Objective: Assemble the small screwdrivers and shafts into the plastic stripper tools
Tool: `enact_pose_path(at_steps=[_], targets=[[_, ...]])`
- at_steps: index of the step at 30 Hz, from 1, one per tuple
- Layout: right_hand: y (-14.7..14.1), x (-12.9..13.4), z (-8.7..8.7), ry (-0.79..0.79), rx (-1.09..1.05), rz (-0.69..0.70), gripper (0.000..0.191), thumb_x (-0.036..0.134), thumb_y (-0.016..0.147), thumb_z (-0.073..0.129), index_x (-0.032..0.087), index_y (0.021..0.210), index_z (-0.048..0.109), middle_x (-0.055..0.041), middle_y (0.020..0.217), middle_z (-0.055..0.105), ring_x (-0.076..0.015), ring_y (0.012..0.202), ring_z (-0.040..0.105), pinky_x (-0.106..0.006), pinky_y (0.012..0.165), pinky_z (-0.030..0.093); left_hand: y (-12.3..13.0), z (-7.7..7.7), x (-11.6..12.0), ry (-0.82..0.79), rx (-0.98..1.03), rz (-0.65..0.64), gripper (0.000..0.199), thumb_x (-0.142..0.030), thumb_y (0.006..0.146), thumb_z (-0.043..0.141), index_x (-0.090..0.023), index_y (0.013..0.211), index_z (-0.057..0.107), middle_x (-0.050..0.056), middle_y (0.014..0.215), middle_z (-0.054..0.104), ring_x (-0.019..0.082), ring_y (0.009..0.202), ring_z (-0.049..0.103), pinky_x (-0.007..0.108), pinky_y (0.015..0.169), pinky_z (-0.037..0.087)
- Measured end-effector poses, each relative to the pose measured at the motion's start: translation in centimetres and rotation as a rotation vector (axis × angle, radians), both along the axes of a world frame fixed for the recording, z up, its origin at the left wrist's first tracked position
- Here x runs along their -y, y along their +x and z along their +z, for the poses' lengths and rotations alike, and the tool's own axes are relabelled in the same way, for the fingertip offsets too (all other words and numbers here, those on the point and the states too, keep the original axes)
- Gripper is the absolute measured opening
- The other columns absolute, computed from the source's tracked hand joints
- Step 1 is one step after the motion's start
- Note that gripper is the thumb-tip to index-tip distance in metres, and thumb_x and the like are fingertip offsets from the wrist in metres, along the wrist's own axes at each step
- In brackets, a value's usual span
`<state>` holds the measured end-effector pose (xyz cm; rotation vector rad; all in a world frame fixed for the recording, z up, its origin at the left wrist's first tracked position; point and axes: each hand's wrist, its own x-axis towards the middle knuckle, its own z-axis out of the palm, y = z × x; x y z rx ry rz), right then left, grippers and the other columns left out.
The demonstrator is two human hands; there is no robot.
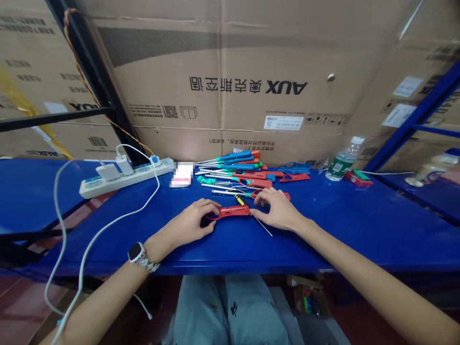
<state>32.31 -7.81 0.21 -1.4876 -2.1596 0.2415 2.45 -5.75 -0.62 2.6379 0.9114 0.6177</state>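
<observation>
A red lighter casing (pixel 234 211) lies crosswise near the front of the blue table. My left hand (pixel 196 218) is closed at its left end, by the trigger loop, fingertips on top and thumb at the near side. At the other end, my right hand (pixel 278 208) steadies the casing with its thumb, its fingers curled just behind. A screwdriver with a yellow and black handle (pixel 240 200) sits behind the casing; a thin metal shaft (pixel 264 226) emerges on the near side, below the right thumb. Long-nosed lighters (pixel 251 177) in red, blue and green are heaped beyond both hands.
A white power strip (pixel 124 177) with chargers stands back left, its cable (pixel 108 220) looping across the table. Beside the heap is a partly blurred white card (pixel 182 175). A water bottle (pixel 341 160) and a small red box (pixel 358 178) stand back right, before large cartons (pixel 233 57).
</observation>
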Motion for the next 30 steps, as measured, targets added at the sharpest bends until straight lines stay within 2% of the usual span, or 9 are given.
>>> enact_pose_path(at_steps=[2, 6, 12, 15, 19, 22, 26, 30], targets=[[-0.1, 0.1, 0.3, -0.011, 0.076, 0.009, 0.020, 0.041, 0.080, 0.078, 0.023, 0.082, 0.068, -0.0065, 0.096, 0.070, -0.0279, 0.097, 0.061, -0.046, 0.089, 0.041, 0.1, 0.1, 0.1, -0.007, -0.004, 0.001, 0.022, -0.017, 0.086, 0.060, -0.022, 0.106, 0.066, 0.009, 0.131, 0.066, 0.025, 0.119, 0.064, 0.048, 0.105, 0.053], [-0.4, -0.2, 0.8, -0.031, 0.142, 0.044, 0.016, 0.033, 0.082, 0.076, 0.023, 0.073, 0.067, -0.0047, 0.088, 0.070, -0.0269, 0.094, 0.062, -0.045, 0.089, 0.040, 0.1, 0.2, 0.0, -0.029, 0.023, -0.013, 0.024, -0.020, 0.089, 0.058, -0.022, 0.112, 0.065, 0.009, 0.128, 0.066, 0.024, 0.118, 0.064, 0.047, 0.107, 0.051], [-0.5, -0.4, 0.7, -0.012, 0.185, 0.055, 0.012, 0.030, 0.082, 0.073, 0.021, 0.076, 0.066, -0.0039, 0.085, 0.069, -0.0235, 0.085, 0.063, -0.041, 0.083, 0.039, 0.4, 0.3, 0.0, -0.069, 0.043, -0.022, 0.023, -0.038, 0.098, 0.061, -0.022, 0.115, 0.066, 0.008, 0.125, 0.067, 0.024, 0.117, 0.064, 0.045, 0.105, 0.052], [0.4, -0.5, 0.6, -0.030, 0.068, 0.049, 0.012, 0.030, 0.083, 0.071, 0.020, 0.077, 0.067, -0.0035, 0.083, 0.070, -0.0199, 0.077, 0.062, -0.037, 0.078, 0.040, 0.7, 0.5, 0.0, -0.048, 0.054, -0.021, 0.025, -0.043, 0.101, 0.058, -0.023, 0.113, 0.067, 0.008, 0.126, 0.066, 0.024, 0.118, 0.063, 0.045, 0.106, 0.051], [3.0, -1.9, 1.3, -0.106, -0.240, 0.034, 0.019, 0.038, 0.085, 0.068, 0.020, 0.081, 0.066, -0.0030, 0.075, 0.067, -0.0162, 0.063, 0.056, -0.031, 0.061, 0.041, 1.7, 1.0, -1.5, 0.084, 0.117, 0.014, 0.024, -0.036, 0.105, 0.047, -0.020, 0.110, 0.065, 0.009, 0.115, 0.067, 0.023, 0.112, 0.063, 0.044, 0.101, 0.052], [4.4, -4.1, 2.1, -0.044, -0.239, 0.055, 0.015, 0.035, 0.086, 0.067, 0.020, 0.084, 0.067, -0.0034, 0.077, 0.066, -0.0178, 0.066, 0.057, -0.031, 0.062, 0.043, 3.7, 1.6, -4.5, 0.162, 0.135, 0.032, 0.019, -0.027, 0.102, 0.050, -0.018, 0.104, 0.066, 0.008, 0.105, 0.069, 0.023, 0.104, 0.064, 0.041, 0.095, 0.052], [4.4, -7.7, 2.7, 0.065, -0.050, 0.042, 0.009, 0.027, 0.087, 0.069, 0.020, 0.081, 0.069, -0.0060, 0.089, 0.067, -0.0198, 0.078, 0.061, -0.033, 0.074, 0.046, 7.9, 2.4, -8.3, 0.181, -0.032, 0.028, 0.013, -0.020, 0.095, 0.058, -0.017, 0.100, 0.071, 0.009, 0.100, 0.069, 0.023, 0.098, 0.064, 0.038, 0.090, 0.051], [4.1, -10.3, 2.9, 0.123, 0.138, 0.036, 0.010, 0.024, 0.089, 0.066, 0.019, 0.093, 0.073, -0.0068, 0.098, 0.067, -0.0199, 0.085, 0.062, -0.034, 0.083, 0.045, 12.0, 3.1, -9.6, 0.214, -0.199, -0.011, 0.012, -0.024, 0.092, 0.067, -0.017, 0.099, 0.075, 0.010, 0.100, 0.069, 0.025, 0.098, 0.065, 0.034, 0.084, 0.051]])
